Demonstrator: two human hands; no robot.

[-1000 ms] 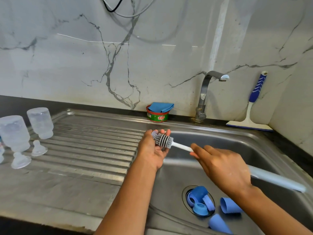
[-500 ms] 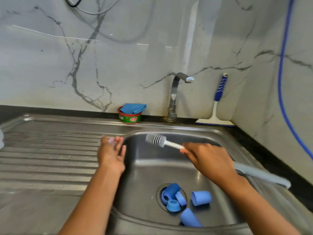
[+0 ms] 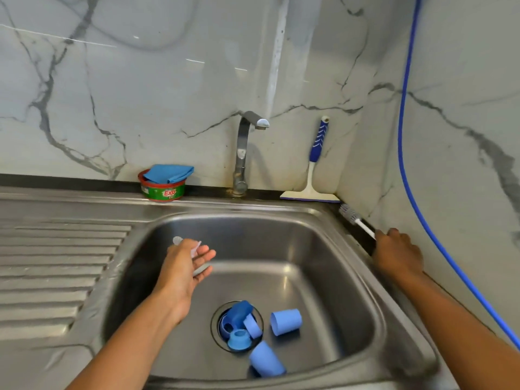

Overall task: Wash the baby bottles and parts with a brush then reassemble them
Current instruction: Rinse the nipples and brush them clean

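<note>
the right hand, grip clamped on the brush, has carried it from the basin to the sink's back right edge. the left hand's grip holds the clear teat over the basin, so scrubbing it seems done.

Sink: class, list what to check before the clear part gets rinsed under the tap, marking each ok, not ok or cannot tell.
1. Clear part held in the left hand: ok, though blurred.
2. Brush out of the sink, by the right wall, right hand gripping its handle: ok.
3. Tap running: not ok, no water shows.
4. Drain clear: not ok, blue parts sit in it.
5. Clear part free of soap: cannot tell.
</note>
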